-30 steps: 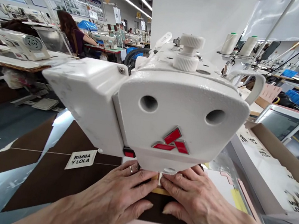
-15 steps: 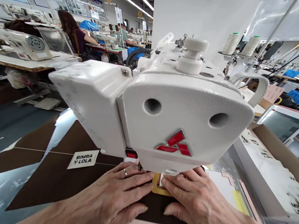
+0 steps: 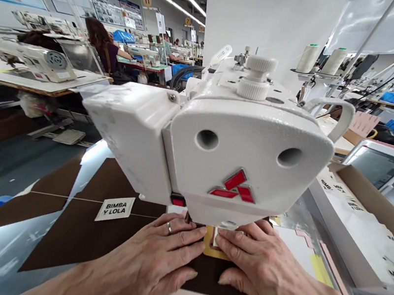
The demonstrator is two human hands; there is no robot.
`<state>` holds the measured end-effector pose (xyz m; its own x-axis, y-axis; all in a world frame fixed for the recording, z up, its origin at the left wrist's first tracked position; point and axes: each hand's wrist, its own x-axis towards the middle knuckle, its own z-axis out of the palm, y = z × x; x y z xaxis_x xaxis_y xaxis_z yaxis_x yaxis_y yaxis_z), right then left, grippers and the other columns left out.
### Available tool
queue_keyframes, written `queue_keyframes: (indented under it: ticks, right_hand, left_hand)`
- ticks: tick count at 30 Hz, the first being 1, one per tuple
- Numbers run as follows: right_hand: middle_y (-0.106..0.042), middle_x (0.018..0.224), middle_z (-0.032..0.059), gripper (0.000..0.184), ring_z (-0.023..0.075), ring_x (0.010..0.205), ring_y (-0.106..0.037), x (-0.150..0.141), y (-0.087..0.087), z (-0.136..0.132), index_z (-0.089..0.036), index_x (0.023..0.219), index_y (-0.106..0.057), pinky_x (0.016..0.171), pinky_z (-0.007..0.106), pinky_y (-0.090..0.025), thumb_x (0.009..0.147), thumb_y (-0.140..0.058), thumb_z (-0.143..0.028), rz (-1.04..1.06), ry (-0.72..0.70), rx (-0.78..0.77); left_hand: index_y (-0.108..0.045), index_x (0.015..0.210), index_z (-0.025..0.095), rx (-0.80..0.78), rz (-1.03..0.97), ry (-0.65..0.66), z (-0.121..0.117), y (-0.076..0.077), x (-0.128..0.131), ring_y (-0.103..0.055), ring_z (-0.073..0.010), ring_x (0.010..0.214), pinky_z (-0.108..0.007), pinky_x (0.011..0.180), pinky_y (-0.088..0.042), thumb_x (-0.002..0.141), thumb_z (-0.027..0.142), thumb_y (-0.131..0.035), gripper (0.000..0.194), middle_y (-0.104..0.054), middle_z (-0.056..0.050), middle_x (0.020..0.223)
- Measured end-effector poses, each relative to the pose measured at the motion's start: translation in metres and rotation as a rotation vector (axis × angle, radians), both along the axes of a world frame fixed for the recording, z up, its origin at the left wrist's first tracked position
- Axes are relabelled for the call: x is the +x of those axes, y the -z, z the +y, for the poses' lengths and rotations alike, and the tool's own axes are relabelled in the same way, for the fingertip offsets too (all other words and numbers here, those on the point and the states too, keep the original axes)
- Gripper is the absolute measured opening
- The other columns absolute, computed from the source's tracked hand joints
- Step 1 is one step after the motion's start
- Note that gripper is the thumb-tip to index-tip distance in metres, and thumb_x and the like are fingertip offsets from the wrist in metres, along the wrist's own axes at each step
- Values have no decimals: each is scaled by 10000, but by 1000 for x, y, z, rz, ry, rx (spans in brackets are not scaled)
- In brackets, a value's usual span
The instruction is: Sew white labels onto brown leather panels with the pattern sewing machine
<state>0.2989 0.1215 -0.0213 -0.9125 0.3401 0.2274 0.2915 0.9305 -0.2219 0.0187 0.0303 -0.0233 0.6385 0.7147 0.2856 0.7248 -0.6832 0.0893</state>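
Note:
A white sewing machine head (image 3: pixel 241 149) with a red three-diamond logo fills the middle of the view. Under it lies dark brown fabric (image 3: pixel 86 230) with a tan frame piece (image 3: pixel 211 249) and a small white label inside it. My left hand (image 3: pixel 152 260), wearing a ring, lies flat on the fabric left of the frame, fingers stretched out. My right hand (image 3: pixel 256 266) presses flat on the right side, its fingertips at the label. The needle area is hidden by the machine head. A sewn white label reading BIMBA Y LOLA (image 3: pixel 115 208) sits on the fabric to the left.
A cardboard box (image 3: pixel 369 214) of printed white labels stands at the right, with a tablet screen (image 3: pixel 379 166) behind it. Two thread cones (image 3: pixel 321 60) stand behind the machine. Other sewing stations (image 3: pixel 31 61) and a seated person (image 3: pixel 100 47) are at the left back.
The view has shifted a little, so the machine sits slightly further right. More of the tan frame shows between my fingertips now. Both hands stay flat on the fabric.

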Motion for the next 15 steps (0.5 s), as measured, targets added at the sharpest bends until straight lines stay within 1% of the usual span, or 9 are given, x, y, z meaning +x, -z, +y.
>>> queue_keyframes:
  ticks: [3,6,9,12,15]
  right_hand:
    - [-720,1384,66,496,265,1182,-632,1,0,0,-163,1432,-639,1034,440,-406,1126,-498,-527,0,-4,-1]
    - [-734,1349,55,462,259,1171,-628,1,0,2,-163,1432,-639,1038,432,-392,1130,-514,-491,29,-7,-2]
    - [-752,1279,40,435,248,1138,-629,1,1,6,-175,1429,-641,1033,419,-384,1133,-516,-469,58,4,-6]
    - [-768,1173,39,423,226,1000,-642,1,2,10,-195,1424,-645,1023,417,-384,1142,-490,-470,45,11,-16]
    - [-770,1099,36,374,216,896,-635,1,3,16,-228,1373,-671,997,418,-395,1142,-489,-459,8,28,-38]
  left_hand:
    - [-630,1427,201,22,-37,-8,0,-4,2,-632,-199,1323,-346,1242,-327,1142,325,-477,347,-658,-3,1486]
    - [-649,1400,212,27,-62,-21,2,-6,3,-654,-184,1290,-319,1219,-349,1137,351,-505,330,-688,6,1445]
    - [-647,1402,225,-1,-54,-41,5,-6,2,-679,-198,1248,-355,1193,-396,1135,356,-503,330,-707,-8,1416]
    - [-641,1412,227,-21,-59,-67,8,-4,1,-684,-225,1235,-409,1192,-416,1133,356,-502,338,-723,-28,1386]
    - [-614,1449,212,-45,-58,-75,13,-1,-1,-659,-254,1282,-424,1170,-438,1120,344,-527,365,-721,-39,1388]
